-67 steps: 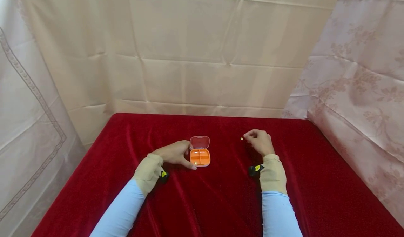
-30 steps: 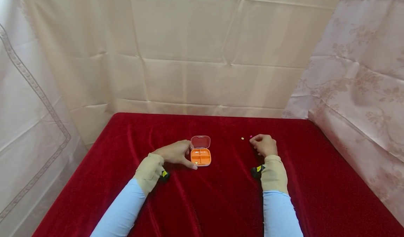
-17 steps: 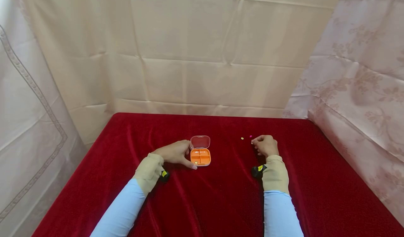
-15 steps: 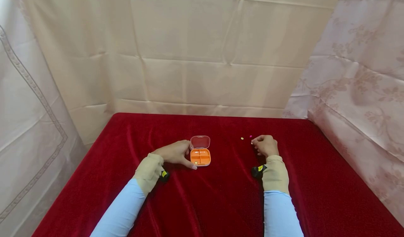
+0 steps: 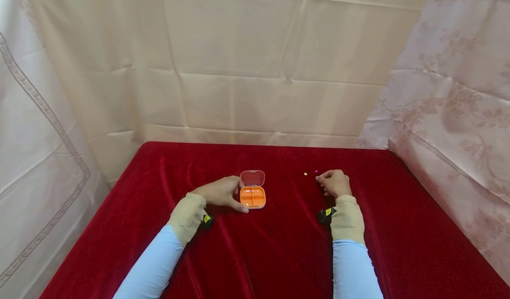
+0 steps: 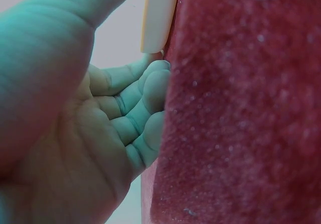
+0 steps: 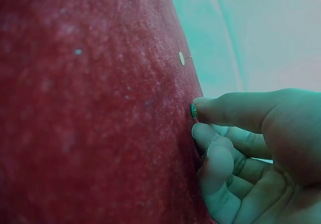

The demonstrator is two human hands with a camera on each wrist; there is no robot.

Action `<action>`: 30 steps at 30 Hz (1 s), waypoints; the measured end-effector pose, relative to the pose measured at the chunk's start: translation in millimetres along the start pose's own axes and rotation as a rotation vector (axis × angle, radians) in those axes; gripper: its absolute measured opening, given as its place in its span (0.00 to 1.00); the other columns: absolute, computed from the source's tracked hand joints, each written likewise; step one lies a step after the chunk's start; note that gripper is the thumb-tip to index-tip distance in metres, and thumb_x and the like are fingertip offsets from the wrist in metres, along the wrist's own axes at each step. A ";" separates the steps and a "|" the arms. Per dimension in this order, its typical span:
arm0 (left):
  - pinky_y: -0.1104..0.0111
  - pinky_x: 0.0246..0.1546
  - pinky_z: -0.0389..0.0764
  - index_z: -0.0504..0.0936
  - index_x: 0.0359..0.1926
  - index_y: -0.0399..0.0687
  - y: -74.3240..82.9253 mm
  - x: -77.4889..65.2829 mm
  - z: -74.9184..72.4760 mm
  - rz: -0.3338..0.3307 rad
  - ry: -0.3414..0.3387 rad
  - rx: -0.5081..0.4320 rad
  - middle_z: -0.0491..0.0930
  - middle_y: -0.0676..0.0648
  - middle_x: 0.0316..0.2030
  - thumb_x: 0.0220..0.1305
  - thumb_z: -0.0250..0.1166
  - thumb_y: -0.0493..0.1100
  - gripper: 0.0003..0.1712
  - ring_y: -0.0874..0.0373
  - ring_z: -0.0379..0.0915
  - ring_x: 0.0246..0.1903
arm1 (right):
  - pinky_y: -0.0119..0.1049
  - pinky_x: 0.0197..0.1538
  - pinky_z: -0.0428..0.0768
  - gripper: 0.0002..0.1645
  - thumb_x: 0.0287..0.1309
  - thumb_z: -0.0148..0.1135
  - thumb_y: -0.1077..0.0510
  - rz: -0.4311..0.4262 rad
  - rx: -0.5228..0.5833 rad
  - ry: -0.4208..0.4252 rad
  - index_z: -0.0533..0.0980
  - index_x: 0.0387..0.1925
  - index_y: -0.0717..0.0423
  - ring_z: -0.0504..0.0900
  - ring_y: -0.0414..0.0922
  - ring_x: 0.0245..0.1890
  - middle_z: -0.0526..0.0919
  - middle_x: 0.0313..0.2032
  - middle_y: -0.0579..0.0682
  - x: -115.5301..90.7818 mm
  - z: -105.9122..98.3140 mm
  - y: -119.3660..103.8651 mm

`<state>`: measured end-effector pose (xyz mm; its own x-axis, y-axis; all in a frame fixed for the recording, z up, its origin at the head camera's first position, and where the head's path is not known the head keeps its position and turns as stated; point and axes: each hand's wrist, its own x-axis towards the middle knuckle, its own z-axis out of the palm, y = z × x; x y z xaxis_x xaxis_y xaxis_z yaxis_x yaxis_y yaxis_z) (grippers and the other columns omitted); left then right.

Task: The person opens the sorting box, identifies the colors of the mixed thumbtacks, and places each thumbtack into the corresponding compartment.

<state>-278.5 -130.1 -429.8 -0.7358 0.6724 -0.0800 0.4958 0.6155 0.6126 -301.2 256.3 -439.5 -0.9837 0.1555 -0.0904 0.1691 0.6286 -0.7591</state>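
At far left hangs a pale curtain [image 5: 44, 166] with a patterned band. A beige, fold-creased cloth [image 5: 255, 69] closes the far side. Crumpled red velvet [image 5: 279, 259] covers the table. The left hand [image 5: 221, 193] holds the left side of an orange pill organizer [image 5: 253, 197] between its thumb, at the near corner, and its fingers. The organizer stands open on the velvet, clear lid [image 5: 252, 178] on the far side, one tiny disc [image 5: 247, 204] in its near-left compartment. Further right lie a yellow disc [image 5: 305, 174] and a pink piece [image 5: 316, 171]. Just nearer, the right hand's [image 5: 336, 184] thumb and curled fingers meet a green piece [image 7: 193, 111]; whether they pinch it, I cannot tell. Floral cloth [image 5: 458, 100] hangs at right.
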 end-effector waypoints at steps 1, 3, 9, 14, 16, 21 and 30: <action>0.67 0.37 0.73 0.76 0.48 0.46 -0.1 -0.1 0.1 -0.001 0.001 0.001 0.76 0.51 0.33 0.52 0.82 0.57 0.33 0.61 0.70 0.33 | 0.34 0.24 0.82 0.11 0.66 0.67 0.59 -0.001 -0.003 -0.002 0.84 0.38 0.66 0.79 0.40 0.21 0.81 0.25 0.51 -0.4 -0.1 0.0; 0.67 0.36 0.73 0.76 0.48 0.46 0.0 -0.1 0.0 -0.002 0.003 0.003 0.76 0.51 0.33 0.52 0.82 0.57 0.33 0.61 0.70 0.33 | 0.33 0.24 0.81 0.11 0.67 0.66 0.59 -0.002 -0.010 -0.001 0.84 0.38 0.66 0.79 0.40 0.20 0.81 0.25 0.50 -0.8 -0.1 -0.5; 0.67 0.36 0.73 0.75 0.48 0.45 0.8 -0.2 -0.5 -0.003 0.003 -0.001 0.76 0.50 0.33 0.52 0.82 0.56 0.33 0.61 0.69 0.33 | 0.34 0.24 0.81 0.11 0.67 0.65 0.59 -0.009 -0.003 -0.005 0.84 0.37 0.67 0.78 0.40 0.20 0.82 0.25 0.51 -1.6 -1.1 -2.2; 0.67 0.36 0.73 0.76 0.48 0.45 1.2 -0.1 -0.4 -0.005 0.001 -0.002 0.76 0.51 0.33 0.52 0.82 0.56 0.33 0.60 0.69 0.33 | 0.34 0.24 0.81 0.11 0.68 0.64 0.60 0.003 0.003 -0.013 0.84 0.38 0.67 0.78 0.40 0.21 0.82 0.26 0.51 -0.6 -0.7 -2.1; 0.67 0.37 0.73 0.76 0.49 0.45 1.1 0.2 -0.3 -0.005 0.000 -0.003 0.76 0.51 0.33 0.52 0.82 0.56 0.33 0.60 0.69 0.34 | 0.34 0.24 0.81 0.12 0.69 0.64 0.59 0.004 0.002 -0.017 0.84 0.39 0.67 0.78 0.40 0.21 0.82 0.27 0.51 0.1 -0.6 -2.0; 0.67 0.37 0.73 0.76 0.49 0.45 1.1 0.4 -0.1 -0.005 0.001 -0.001 0.76 0.51 0.34 0.52 0.82 0.56 0.33 0.61 0.69 0.34 | 0.35 0.25 0.81 0.14 0.71 0.63 0.56 0.006 0.035 -0.039 0.83 0.42 0.67 0.77 0.41 0.24 0.83 0.29 0.52 1.2 -0.7 -1.3; 0.67 0.37 0.73 0.76 0.48 0.45 2.4 0.1 -1.0 -0.002 0.000 0.000 0.76 0.51 0.34 0.52 0.82 0.56 0.32 0.61 0.69 0.34 | 0.28 0.25 0.72 0.18 0.76 0.57 0.56 0.053 0.495 -0.173 0.77 0.51 0.70 0.69 0.36 0.23 0.77 0.26 0.44 -2.2 -4.1 -4.2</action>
<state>-277.8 -129.0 -427.6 -0.7369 0.6711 -0.0809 0.4947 0.6170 0.6121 -299.5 256.5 -433.5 -0.9774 0.0227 -0.2100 0.2106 0.1816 -0.9606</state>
